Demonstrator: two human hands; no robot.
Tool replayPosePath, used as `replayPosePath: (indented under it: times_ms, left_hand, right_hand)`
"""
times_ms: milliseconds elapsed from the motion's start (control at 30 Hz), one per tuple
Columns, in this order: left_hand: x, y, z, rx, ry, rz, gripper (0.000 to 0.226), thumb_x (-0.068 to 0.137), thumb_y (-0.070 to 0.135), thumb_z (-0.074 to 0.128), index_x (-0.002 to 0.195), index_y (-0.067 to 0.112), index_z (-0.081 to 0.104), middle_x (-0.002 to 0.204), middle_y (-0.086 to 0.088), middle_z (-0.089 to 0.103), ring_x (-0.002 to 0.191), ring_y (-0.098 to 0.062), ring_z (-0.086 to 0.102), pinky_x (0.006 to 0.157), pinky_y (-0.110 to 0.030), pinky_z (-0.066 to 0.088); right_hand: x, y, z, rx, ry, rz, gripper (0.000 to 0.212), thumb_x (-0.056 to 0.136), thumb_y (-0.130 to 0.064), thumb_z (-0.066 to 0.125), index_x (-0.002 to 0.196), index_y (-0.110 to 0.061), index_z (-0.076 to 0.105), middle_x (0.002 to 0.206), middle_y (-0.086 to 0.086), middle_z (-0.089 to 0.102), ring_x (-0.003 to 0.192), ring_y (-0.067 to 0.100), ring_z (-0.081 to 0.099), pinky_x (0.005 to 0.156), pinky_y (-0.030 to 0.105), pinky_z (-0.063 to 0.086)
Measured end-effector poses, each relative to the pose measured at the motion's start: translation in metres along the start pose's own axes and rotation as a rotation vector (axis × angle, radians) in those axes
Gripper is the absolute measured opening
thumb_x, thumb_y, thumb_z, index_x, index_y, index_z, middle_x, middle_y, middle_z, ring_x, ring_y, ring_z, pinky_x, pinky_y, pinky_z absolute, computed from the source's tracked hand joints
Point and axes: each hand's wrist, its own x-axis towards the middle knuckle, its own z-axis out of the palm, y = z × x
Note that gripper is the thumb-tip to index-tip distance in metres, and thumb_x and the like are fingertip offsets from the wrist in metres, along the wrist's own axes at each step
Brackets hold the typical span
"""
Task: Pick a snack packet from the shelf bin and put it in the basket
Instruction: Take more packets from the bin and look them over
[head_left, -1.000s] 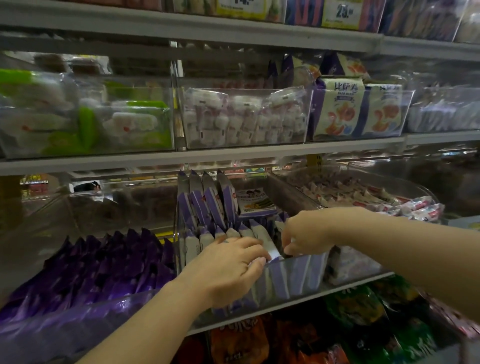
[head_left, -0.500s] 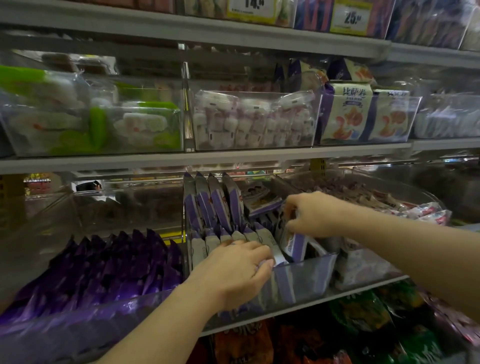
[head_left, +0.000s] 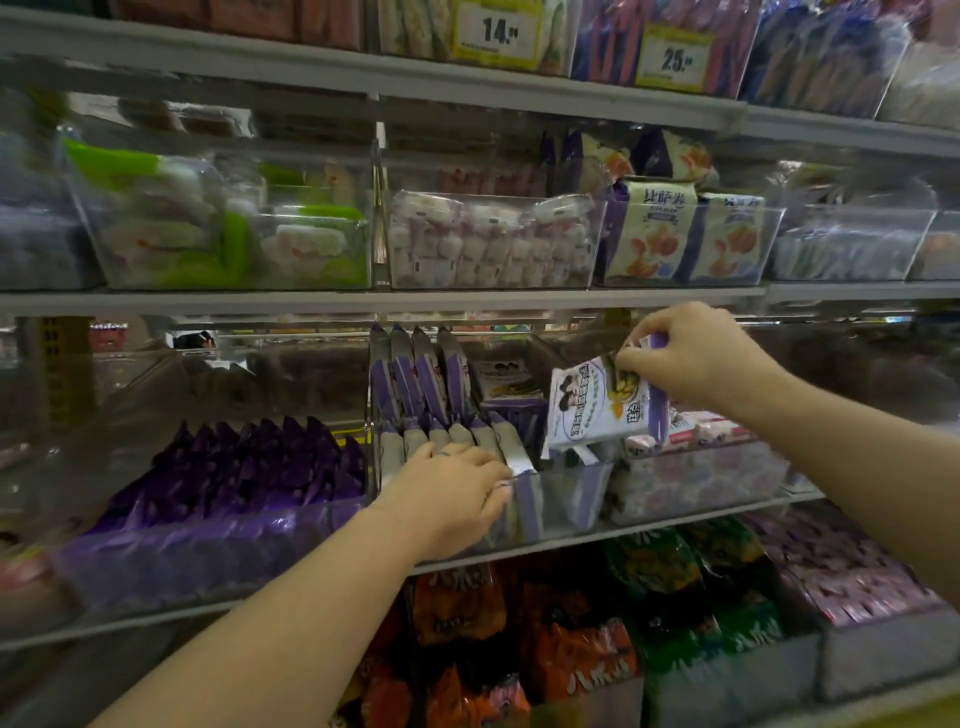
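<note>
A white and purple snack packet (head_left: 597, 405) hangs above the clear shelf bin (head_left: 566, 499), pinched at its top edge by my right hand (head_left: 696, 353). My left hand (head_left: 452, 493) rests on the upright row of matching packets (head_left: 447, 431) at the bin's front, fingers curled over their tops. More of these packets stand in a second row (head_left: 415, 374) at the bin's back. No basket is in view.
A bin of dark purple packets (head_left: 244, 467) sits to the left, a bin of small pink and white packets (head_left: 696, 467) to the right. The shelf above (head_left: 363, 301) hangs close over the bins. Orange and green bags (head_left: 571, 623) fill the shelf below.
My right hand has pulled one packet up and out of the bin, rising to the right. My left hand has stayed on the front row of packets.
</note>
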Motion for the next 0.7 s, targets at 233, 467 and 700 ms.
replayPosePath:
  times_ms: [233, 467, 700]
  left_hand:
    - [-0.057, 0.037, -0.011, -0.689, 0.354, -0.191, 0.05, 0.103, 0.044, 0.028, 0.077, 0.016, 0.06, 0.081, -0.002, 0.063, 0.085, -0.027, 0.06, 0.076, -0.037, 0.045]
    - [-0.132, 0.063, 0.03, -1.563, 0.195, -0.526, 0.014, 0.097, 0.024, 0.057, 0.111, 0.024, 0.06, 0.091, 0.007, 0.076, 0.081, -0.015, 0.074, 0.065, -0.033, 0.06]
    - [-0.214, 0.078, 0.096, -1.6, -0.024, -0.467, 0.035, 0.085, 0.025, 0.069, 0.118, 0.025, 0.056, 0.112, 0.0, 0.073, 0.096, -0.017, 0.071, 0.079, -0.04, 0.059]
  right_hand:
    - [-0.102, -0.001, 0.05, 0.634, 0.043, 0.127, 0.012, 0.088, -0.022, 0.067, 0.081, -0.017, 0.076, 0.068, 0.0, 0.072, 0.065, 0.013, 0.065, 0.068, 0.029, 0.054]
    - [-0.201, -0.019, 0.126, 1.168, -0.493, 0.352, 0.017, 0.09, -0.014, 0.064, 0.105, -0.01, 0.069, 0.094, 0.006, 0.076, 0.088, 0.02, 0.072, 0.076, 0.032, 0.058]
    - [-0.249, -0.016, 0.164, 1.282, -0.621, 0.425, 0.053, 0.074, -0.046, 0.063, 0.114, -0.011, 0.066, 0.103, 0.013, 0.074, 0.095, 0.029, 0.071, 0.082, 0.042, 0.057]
